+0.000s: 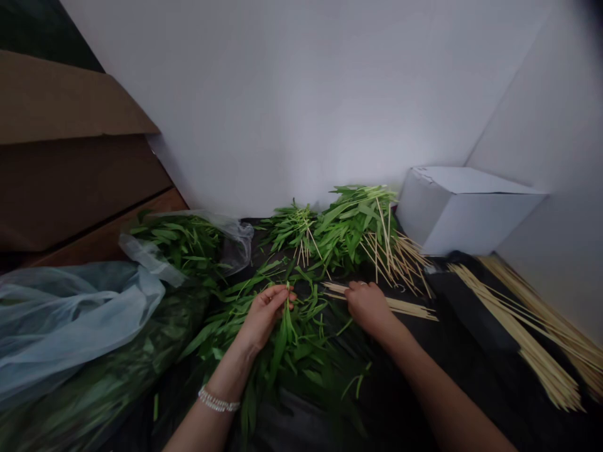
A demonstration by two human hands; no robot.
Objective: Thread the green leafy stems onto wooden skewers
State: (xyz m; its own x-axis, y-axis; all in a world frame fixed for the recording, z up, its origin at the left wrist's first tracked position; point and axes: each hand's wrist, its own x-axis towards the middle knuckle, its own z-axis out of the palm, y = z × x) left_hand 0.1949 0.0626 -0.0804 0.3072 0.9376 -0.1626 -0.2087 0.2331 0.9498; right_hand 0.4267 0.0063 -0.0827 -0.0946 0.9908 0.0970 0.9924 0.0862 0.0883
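My left hand point(271, 309) is closed in a pinch on the stems of a few leafy greens point(282, 342), whose long narrow leaves hang below my fingers. A loose heap of the same greens spreads around and under it. To the right, my right hand point(372, 309) lies over a small bundle of bamboo skewers point(409, 307), its fingers closed on them and partly hidden. Behind my hands, a big pile of skewered greens point(353, 220) leans near the wall, with the bare stick ends pointing towards me. A smaller skewered bunch point(301, 226) sits beside it on the left.
Clear plastic bags of greens point(188, 242) lie on the left, with another bag point(80, 320) nearer me. A cardboard box point(70, 188) stands behind them. On the right are a white box point(480, 213) and long bundles of skewers point(527, 345) on dark cloth.
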